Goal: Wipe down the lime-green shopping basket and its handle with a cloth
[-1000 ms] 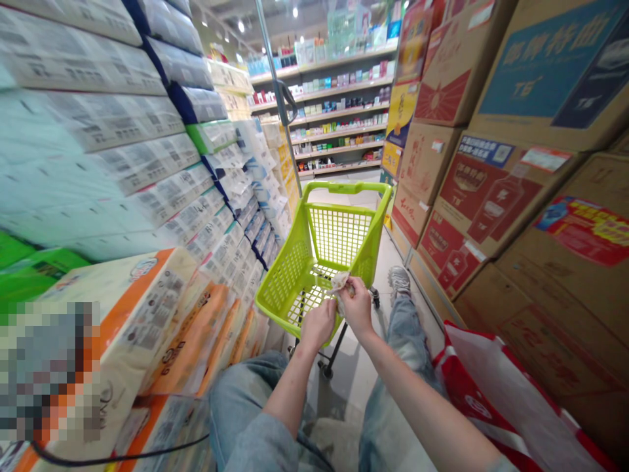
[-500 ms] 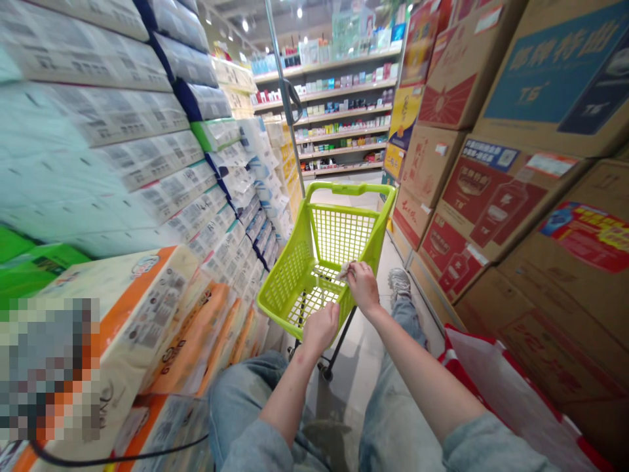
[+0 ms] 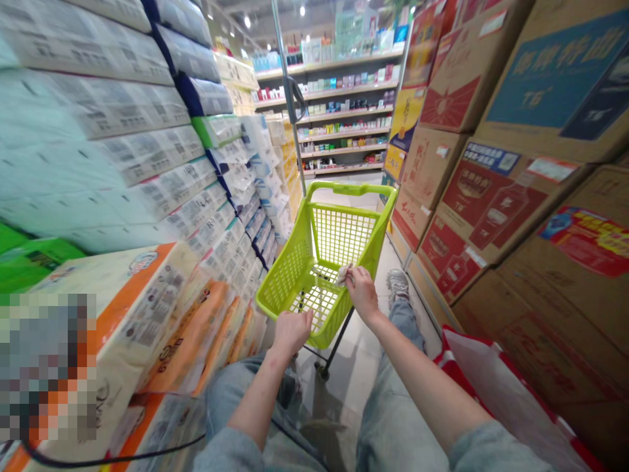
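Observation:
A lime-green plastic shopping cart [image 3: 275, 288] with latticed walls stands right in front of me, its basket tilted toward me. My left hand [image 3: 293, 331] is closed over the near rim of the basket, toward its left side. At the right side wall, my right hand [image 3: 362, 293] pinches a crumpled whitish cloth or tissue [image 3: 343, 275], held at the inner side of the rim. The fingertips of the left hand are partly hidden behind its knuckles. Inside the basket I see the latticed floor.
Stacked paper-towel packs [image 3: 142, 157] rise on the left, with orange-and-cream tissue packs [image 3: 142, 314] nearer. Cardboard cartons [image 3: 511, 223] wall the right side. A red-and-white bag [image 3: 491, 387] sits low right. Behind the cart stand a metal pole [image 3: 296, 151] and goods shelves [image 3: 344, 105].
My left hand has slid left along the near rim. My right hand has shifted only slightly left, still with the crumpled cloth or tissue; more of it shows now.

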The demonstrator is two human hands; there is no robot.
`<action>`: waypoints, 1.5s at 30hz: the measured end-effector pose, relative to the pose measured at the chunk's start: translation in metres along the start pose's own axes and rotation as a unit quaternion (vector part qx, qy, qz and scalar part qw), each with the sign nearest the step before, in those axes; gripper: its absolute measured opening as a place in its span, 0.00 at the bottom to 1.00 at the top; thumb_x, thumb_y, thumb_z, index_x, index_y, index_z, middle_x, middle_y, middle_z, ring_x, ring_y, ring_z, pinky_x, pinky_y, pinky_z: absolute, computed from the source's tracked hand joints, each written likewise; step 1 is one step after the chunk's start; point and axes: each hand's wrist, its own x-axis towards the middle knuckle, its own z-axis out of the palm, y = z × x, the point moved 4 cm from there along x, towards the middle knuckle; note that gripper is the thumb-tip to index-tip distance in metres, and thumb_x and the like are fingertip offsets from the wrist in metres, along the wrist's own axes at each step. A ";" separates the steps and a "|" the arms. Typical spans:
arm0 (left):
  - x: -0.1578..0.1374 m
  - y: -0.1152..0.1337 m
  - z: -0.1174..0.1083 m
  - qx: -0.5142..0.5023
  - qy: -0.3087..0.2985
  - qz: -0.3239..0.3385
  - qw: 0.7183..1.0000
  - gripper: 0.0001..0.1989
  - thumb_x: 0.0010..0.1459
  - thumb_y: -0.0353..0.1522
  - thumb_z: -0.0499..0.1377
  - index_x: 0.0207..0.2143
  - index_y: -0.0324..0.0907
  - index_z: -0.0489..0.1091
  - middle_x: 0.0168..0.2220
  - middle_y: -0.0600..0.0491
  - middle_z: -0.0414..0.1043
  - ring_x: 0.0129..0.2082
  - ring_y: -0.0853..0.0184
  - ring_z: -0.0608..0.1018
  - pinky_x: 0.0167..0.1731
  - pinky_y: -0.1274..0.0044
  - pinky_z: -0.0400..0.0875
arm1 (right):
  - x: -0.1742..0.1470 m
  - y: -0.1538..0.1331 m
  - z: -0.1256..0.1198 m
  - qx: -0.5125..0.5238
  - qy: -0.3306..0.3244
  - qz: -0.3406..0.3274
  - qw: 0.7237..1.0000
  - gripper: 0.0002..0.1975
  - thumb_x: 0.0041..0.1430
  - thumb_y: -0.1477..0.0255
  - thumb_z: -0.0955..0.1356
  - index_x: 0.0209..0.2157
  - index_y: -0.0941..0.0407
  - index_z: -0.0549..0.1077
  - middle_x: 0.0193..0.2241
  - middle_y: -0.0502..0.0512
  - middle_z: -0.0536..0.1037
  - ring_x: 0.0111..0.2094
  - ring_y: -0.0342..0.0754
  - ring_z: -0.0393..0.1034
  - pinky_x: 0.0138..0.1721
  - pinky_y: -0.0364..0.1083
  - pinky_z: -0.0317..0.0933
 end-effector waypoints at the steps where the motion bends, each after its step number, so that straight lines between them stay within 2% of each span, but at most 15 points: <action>1: 0.000 0.001 0.000 0.003 0.006 -0.002 1.000 0.30 0.66 0.36 0.34 0.33 0.38 0.75 0.30 0.42 0.77 0.34 0.59 0.79 0.36 0.69 0.67 | -0.005 -0.003 0.000 0.005 -0.003 -0.008 1.000 0.08 0.60 0.75 0.60 0.35 0.56 0.70 0.36 0.58 0.71 0.40 0.52 0.65 0.42 0.50 0.61; 6: -0.002 0.008 -0.003 0.010 0.013 0.028 0.999 0.26 0.65 0.33 0.37 0.35 0.38 0.74 0.29 0.42 0.77 0.32 0.57 0.79 0.33 0.69 0.67 | -0.033 -0.026 -0.002 0.027 -0.015 -0.050 0.998 0.07 0.60 0.75 0.61 0.36 0.55 0.70 0.36 0.57 0.72 0.41 0.51 0.66 0.43 0.50 0.63; 10: -0.001 0.008 -0.005 0.017 0.004 0.037 0.999 0.24 0.64 0.32 0.37 0.36 0.38 0.73 0.29 0.41 0.77 0.32 0.56 0.79 0.32 0.69 0.67 | -0.041 -0.036 -0.003 0.030 -0.048 -0.084 0.995 0.07 0.60 0.76 0.62 0.36 0.54 0.70 0.36 0.56 0.73 0.41 0.50 0.66 0.43 0.49 0.64; 16: 0.008 0.008 -0.001 -0.016 -0.042 -0.017 0.999 0.27 0.64 0.36 0.37 0.33 0.37 0.75 0.33 0.41 0.77 0.37 0.56 0.79 0.34 0.70 0.69 | -0.027 -0.025 -0.003 -0.012 -0.072 -0.089 0.993 0.05 0.60 0.75 0.63 0.35 0.54 0.70 0.35 0.55 0.74 0.40 0.51 0.66 0.41 0.49 0.64; 22: 0.018 0.018 -0.003 -0.036 -0.055 -0.007 0.998 0.25 0.63 0.37 0.40 0.37 0.38 0.76 0.36 0.42 0.77 0.40 0.58 0.78 0.39 0.71 0.68 | -0.027 -0.020 -0.007 -0.024 -0.046 -0.072 0.996 0.05 0.59 0.76 0.62 0.35 0.55 0.69 0.35 0.56 0.73 0.41 0.51 0.66 0.42 0.50 0.64; 26: 0.021 0.025 -0.003 -0.051 -0.057 -0.032 0.997 0.29 0.64 0.40 0.38 0.37 0.36 0.76 0.37 0.40 0.77 0.40 0.58 0.78 0.39 0.71 0.68 | -0.046 -0.028 -0.008 -0.018 -0.041 -0.082 0.996 0.06 0.59 0.77 0.62 0.36 0.55 0.70 0.35 0.56 0.73 0.40 0.51 0.66 0.41 0.49 0.64; 33: 0.020 0.028 0.000 -0.046 -0.073 0.013 0.996 0.28 0.63 0.42 0.39 0.37 0.38 0.76 0.37 0.41 0.77 0.39 0.58 0.78 0.37 0.72 0.68 | -0.082 -0.049 -0.005 0.016 -0.080 -0.132 0.988 0.06 0.60 0.77 0.63 0.36 0.54 0.69 0.35 0.55 0.73 0.38 0.49 0.66 0.38 0.48 0.65; 36: 0.019 0.027 -0.001 -0.050 -0.064 -0.008 0.997 0.29 0.64 0.41 0.37 0.36 0.38 0.76 0.36 0.41 0.77 0.38 0.59 0.78 0.37 0.72 0.69 | -0.075 -0.046 -0.008 0.002 -0.082 -0.131 0.988 0.06 0.60 0.76 0.62 0.35 0.54 0.70 0.34 0.55 0.73 0.38 0.50 0.66 0.39 0.48 0.64; 42: 0.016 0.032 -0.004 -0.049 -0.054 -0.009 0.997 0.29 0.65 0.39 0.36 0.36 0.39 0.76 0.35 0.43 0.77 0.39 0.58 0.78 0.38 0.71 0.68 | -0.034 -0.018 -0.017 -0.019 -0.037 -0.041 0.998 0.05 0.60 0.75 0.62 0.35 0.55 0.70 0.34 0.55 0.73 0.39 0.51 0.66 0.40 0.48 0.63; 45: 0.016 0.035 -0.005 -0.052 -0.061 -0.019 0.997 0.30 0.65 0.39 0.36 0.36 0.38 0.77 0.35 0.43 0.78 0.40 0.59 0.78 0.39 0.72 0.68 | -0.025 -0.010 -0.019 -0.015 -0.033 -0.032 0.999 0.06 0.59 0.75 0.62 0.34 0.55 0.70 0.34 0.55 0.73 0.39 0.51 0.66 0.40 0.49 0.62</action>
